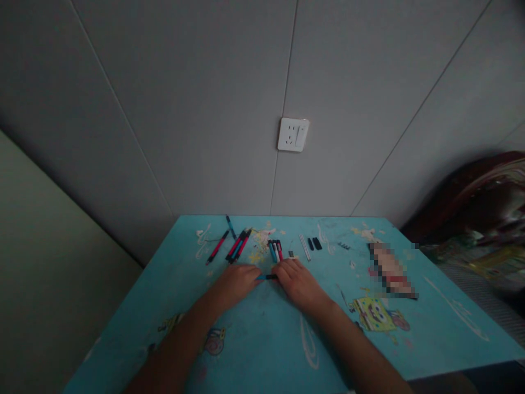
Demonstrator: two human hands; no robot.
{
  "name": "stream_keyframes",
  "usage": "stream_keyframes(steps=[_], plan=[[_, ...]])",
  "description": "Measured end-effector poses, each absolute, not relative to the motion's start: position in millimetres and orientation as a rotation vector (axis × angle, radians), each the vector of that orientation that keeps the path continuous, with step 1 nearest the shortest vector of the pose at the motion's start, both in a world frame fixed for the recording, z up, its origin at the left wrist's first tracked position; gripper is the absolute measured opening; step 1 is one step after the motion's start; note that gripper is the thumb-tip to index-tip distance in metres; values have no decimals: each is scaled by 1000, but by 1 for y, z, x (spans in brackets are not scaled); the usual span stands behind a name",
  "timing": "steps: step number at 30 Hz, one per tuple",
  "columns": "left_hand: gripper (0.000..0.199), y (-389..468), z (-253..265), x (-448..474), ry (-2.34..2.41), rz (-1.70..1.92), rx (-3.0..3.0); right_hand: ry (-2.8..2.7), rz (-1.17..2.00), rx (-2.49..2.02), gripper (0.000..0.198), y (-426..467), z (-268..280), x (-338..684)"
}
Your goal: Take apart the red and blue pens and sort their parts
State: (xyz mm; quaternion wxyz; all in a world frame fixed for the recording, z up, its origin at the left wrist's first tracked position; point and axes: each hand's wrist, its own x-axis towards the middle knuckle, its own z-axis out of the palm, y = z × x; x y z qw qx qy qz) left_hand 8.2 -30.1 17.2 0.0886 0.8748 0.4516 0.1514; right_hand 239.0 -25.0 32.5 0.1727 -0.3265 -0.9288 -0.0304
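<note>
A blue and black pen (266,277) lies level between my two hands, low over the table. My left hand (241,280) has its fingers closed on the blue end, while my right hand (294,279) closes on the black end; both tips are partly hidden by fingers. Just beyond my right hand are several pen barrels (275,250) in blue, white and red. Red and blue pens with black parts (239,246) form a group past my left hand, with a single red pen (217,248) beside them and a blue one (231,226) behind.
Thin white pen refills (304,247), small black pieces (315,243) and what look like little springs (343,246) lie right of the barrels. A pixelated flat item (392,271) rests farther right on the blue cartoon-patterned table (262,350). A grey wall with a socket (293,134) stands behind.
</note>
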Motion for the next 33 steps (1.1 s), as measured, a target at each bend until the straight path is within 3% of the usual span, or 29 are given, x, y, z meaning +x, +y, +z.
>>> stream_keyframes(steps=[5, 9, 14, 20, 33], plan=[[17, -32, 17, 5, 1304, 470, 2755, -2688, 206, -868, 28, -31, 39, 241], [24, -31, 14, 6, 1160, 444, 2894, -2710, 471, -926, 31, -31, 36, 243], [27, -34, 11, 16, 1204, 469, 2712, -2730, 240, -1138, 27, -23, 21, 245], [34, -40, 17, 17, 1163, 497, 2343, -2753, -38, -995, 24, -25, 26, 244], [46, -33, 15, 8, 966, 423, 1909, -2708, -138, -876, 23, -28, 29, 242]])
